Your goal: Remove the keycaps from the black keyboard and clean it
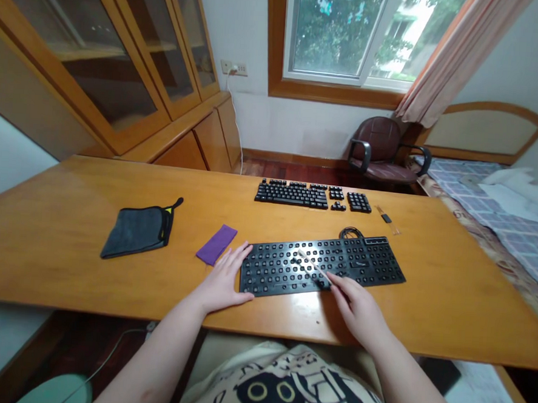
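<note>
A black keyboard base [282, 284] stripped of its keycaps lies at a slight slant on the wooden desk. My left hand [221, 280] rests at its left end, thumb and fingers spread around the edge. Between the fingers of my right hand [356, 304] is a thin, pale-handled small brush [313, 262], its bristled tip over the middle of the base. I cannot tell whether the bristles touch it. Behind the base, the removed black keycaps [292, 194] are laid out in keyboard order. A folded purple cloth [217, 244] lies just beyond my left hand.
A dark grey cloth [134, 233] with a black loop lies to the left on the desk [64, 274]. The keyboard's coiled cable [351, 233] sits behind the base. A small black piece with thin wires [386, 218] lies at the right. A chair [381, 147] stands beyond the desk.
</note>
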Action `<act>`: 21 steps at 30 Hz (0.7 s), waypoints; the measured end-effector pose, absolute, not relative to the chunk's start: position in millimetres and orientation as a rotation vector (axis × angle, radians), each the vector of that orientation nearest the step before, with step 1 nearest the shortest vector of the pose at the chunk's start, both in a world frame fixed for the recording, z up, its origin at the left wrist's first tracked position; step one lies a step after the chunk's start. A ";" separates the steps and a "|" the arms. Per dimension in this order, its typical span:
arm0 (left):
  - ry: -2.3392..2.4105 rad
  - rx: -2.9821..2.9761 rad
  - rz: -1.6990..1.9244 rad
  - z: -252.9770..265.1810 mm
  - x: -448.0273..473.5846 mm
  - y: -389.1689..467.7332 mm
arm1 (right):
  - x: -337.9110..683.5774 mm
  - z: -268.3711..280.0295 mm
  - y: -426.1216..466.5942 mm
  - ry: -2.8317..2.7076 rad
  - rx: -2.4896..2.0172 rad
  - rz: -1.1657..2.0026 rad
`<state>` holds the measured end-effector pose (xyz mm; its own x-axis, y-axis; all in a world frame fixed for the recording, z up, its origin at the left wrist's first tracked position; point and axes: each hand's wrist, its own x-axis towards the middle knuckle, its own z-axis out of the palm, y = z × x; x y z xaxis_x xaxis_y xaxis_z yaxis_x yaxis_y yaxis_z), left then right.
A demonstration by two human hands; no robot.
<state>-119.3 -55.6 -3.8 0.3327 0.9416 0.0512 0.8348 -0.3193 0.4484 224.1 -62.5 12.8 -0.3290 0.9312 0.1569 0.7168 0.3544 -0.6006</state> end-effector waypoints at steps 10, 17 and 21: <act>1.562 2.266 0.416 -3.2 -121.1 -55.8 | 214.3 11.8 -67.1 -2.095 -1.393 0.653; 1.569 2.271 0.443 -6.3 -121.2 -55.1 | 207.2 10.9 -90.2 -2.062 -1.391 0.624; 1.579 2.273 0.472 -9.0 -122.4 -55.4 | 203.3 5.8 -98.4 -2.073 -1.383 0.640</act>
<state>-122.4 -55.4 -9.0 0.3297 0.9407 0.0804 0.8304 -0.3294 0.4493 203.3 -98.4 5.8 -0.3102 0.9320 0.1876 0.6643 0.3536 -0.6586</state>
